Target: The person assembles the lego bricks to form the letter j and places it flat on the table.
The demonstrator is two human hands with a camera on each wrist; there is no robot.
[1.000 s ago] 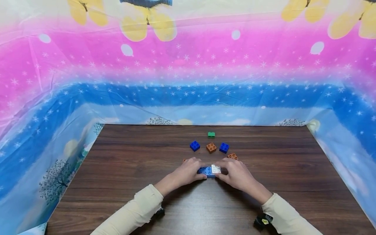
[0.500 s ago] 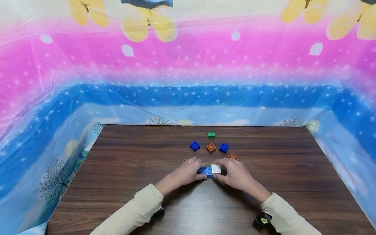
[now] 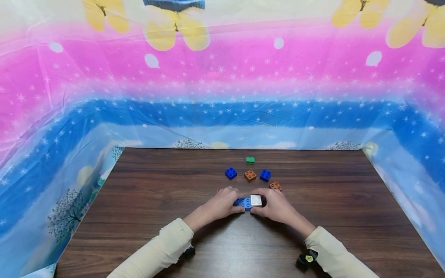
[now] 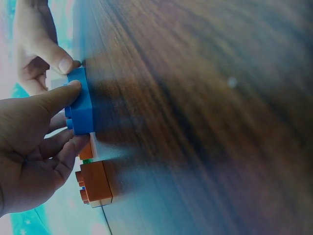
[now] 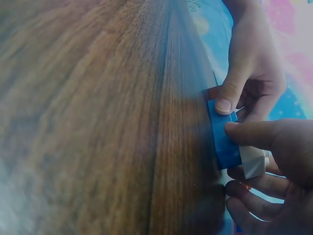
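Note:
A long blue building brick [image 3: 246,203] lies flat on the brown table, and a square white brick [image 3: 256,200] sits on the studs of its right end. My left hand [image 3: 219,203] pinches the blue brick's left end, thumb on the near side, as the left wrist view shows. At the other end my right hand [image 3: 281,205] grips the bricks. Its thumb presses the blue brick's near side just below the white brick [image 5: 253,160], while its fingers reach round the far side, partly hidden.
Beyond the hands lie two dark blue bricks [image 3: 231,173], an orange brick [image 3: 250,175] between them, and a green brick [image 3: 250,160] farther back. Another orange brick [image 3: 276,186] is behind my right hand. One more orange brick [image 4: 97,182] stands beyond my left hand, mostly hidden in the head view.
My right thumb has slid left along the near side of the blue brick. The white brick looks more squarely seated on the studs. My left hand has stayed in place.

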